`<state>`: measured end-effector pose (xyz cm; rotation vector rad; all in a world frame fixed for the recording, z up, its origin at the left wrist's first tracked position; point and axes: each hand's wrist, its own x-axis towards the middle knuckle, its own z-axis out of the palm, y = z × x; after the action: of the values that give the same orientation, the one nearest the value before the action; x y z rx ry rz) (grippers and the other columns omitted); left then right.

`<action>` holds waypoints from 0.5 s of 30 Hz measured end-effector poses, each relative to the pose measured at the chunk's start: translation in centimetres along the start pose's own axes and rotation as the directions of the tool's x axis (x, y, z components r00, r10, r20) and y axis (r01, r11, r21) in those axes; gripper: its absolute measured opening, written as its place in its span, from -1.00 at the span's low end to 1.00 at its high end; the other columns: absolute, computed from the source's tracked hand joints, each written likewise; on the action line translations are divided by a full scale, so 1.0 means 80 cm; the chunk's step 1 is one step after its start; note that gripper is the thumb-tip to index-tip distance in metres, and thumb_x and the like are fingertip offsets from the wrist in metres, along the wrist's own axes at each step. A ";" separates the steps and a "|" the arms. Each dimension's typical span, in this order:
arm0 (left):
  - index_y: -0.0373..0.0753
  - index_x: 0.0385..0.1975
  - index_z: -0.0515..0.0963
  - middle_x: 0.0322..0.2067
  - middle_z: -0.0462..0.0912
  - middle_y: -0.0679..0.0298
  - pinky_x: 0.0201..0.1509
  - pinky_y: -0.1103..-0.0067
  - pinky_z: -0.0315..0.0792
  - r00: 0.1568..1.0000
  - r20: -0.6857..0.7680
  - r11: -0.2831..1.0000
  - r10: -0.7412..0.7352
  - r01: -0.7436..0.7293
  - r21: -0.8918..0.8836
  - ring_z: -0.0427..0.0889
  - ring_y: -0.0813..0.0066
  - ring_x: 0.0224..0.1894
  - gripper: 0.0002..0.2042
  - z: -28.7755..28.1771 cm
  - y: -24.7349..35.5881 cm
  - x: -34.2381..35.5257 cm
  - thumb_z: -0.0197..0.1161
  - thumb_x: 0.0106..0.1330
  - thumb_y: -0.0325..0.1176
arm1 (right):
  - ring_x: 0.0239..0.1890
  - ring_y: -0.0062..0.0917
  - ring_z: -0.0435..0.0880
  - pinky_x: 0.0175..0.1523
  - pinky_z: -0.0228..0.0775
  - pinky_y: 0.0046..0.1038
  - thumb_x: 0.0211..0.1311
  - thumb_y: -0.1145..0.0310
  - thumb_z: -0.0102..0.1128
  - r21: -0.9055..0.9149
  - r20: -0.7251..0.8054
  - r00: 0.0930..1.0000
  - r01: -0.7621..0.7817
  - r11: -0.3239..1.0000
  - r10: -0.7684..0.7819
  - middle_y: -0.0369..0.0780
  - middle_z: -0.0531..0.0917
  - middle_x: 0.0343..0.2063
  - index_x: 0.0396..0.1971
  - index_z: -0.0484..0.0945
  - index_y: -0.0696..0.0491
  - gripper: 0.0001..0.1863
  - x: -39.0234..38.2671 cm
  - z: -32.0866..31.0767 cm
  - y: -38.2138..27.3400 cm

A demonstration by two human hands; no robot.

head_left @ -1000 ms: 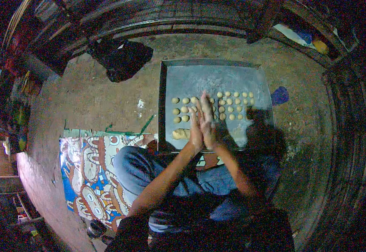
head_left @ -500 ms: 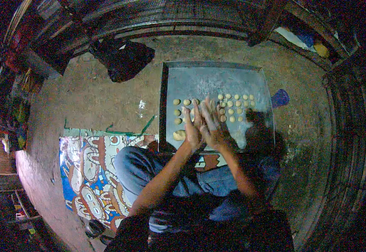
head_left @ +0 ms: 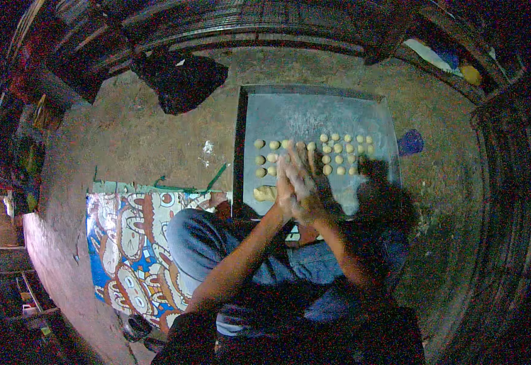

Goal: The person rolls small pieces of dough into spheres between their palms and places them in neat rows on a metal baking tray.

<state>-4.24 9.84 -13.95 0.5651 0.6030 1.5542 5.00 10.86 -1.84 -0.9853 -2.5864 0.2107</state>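
Hands set palm to palm over tray; dough log at their left.

The left hand (head_left: 284, 185) and right hand (head_left: 305, 188) are pressed together, with fingers roughly straight and pointed toward the far side of the tray (head_left: 314, 111); whether anything is held between the palms cannot be told. The log (head_left: 264, 193) is located near the tray's near-left corner, just left of the left hand, which is the nearer; its long axis is laid crosswise, left to right. Its right end is met by the hand's outline, so contact cannot be confirmed. Some dough balls (head_left: 327, 170) are partly covered by the fingers, which are blurred; the near-right corner is lost in shadow.
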 end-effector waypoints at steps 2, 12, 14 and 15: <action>-0.08 0.48 -0.14 0.46 -0.02 0.13 0.51 0.17 -0.11 0.990 0.017 0.978 -0.138 0.139 -0.154 0.02 0.10 0.47 -0.08 0.017 0.011 -0.001 -0.41 0.27 0.49 | 0.47 -0.01 -0.03 0.48 -0.33 0.07 0.34 -0.02 -0.12 0.078 0.008 0.996 -0.090 0.993 0.090 -0.04 0.00 0.46 0.42 0.06 0.05 -0.26 0.000 0.020 0.025; -0.21 0.44 0.00 0.34 0.23 -0.07 0.44 0.14 0.10 0.939 0.119 0.861 -0.324 0.345 -0.374 0.26 0.00 0.36 0.07 0.055 0.051 0.001 -0.44 0.14 0.61 | 0.39 -0.06 0.20 0.44 -0.07 0.01 0.33 0.19 -0.05 0.353 -0.157 0.976 -0.090 0.931 0.154 -0.02 0.22 0.38 0.37 0.16 0.10 -0.35 0.000 0.033 0.013; -0.28 0.42 0.03 0.28 0.31 -0.12 0.43 0.18 0.13 0.933 0.055 0.872 -0.355 0.352 -0.340 0.32 0.01 0.33 0.10 0.049 0.052 0.001 -0.44 0.13 0.63 | 0.38 -0.11 0.18 0.45 -0.09 -0.16 0.43 -0.01 -0.29 0.480 -0.056 0.946 -0.256 0.839 0.320 -0.01 0.21 0.36 0.37 0.15 0.13 -0.33 -0.002 0.032 0.029; -0.28 0.41 0.05 0.27 0.32 -0.12 0.43 0.19 0.13 0.936 0.066 0.867 -0.347 0.347 -0.358 0.33 0.02 0.32 0.10 0.047 0.053 0.002 -0.44 0.12 0.63 | 0.30 -0.14 0.31 0.40 0.03 -0.15 0.40 0.11 -0.20 0.477 -0.044 0.932 -0.298 0.827 0.361 -0.03 0.30 0.32 0.37 0.16 0.11 -0.38 -0.006 0.026 0.033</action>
<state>-4.85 9.94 -8.34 0.1587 0.3749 1.2782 6.18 12.51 -4.58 -1.1986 -2.0751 0.7885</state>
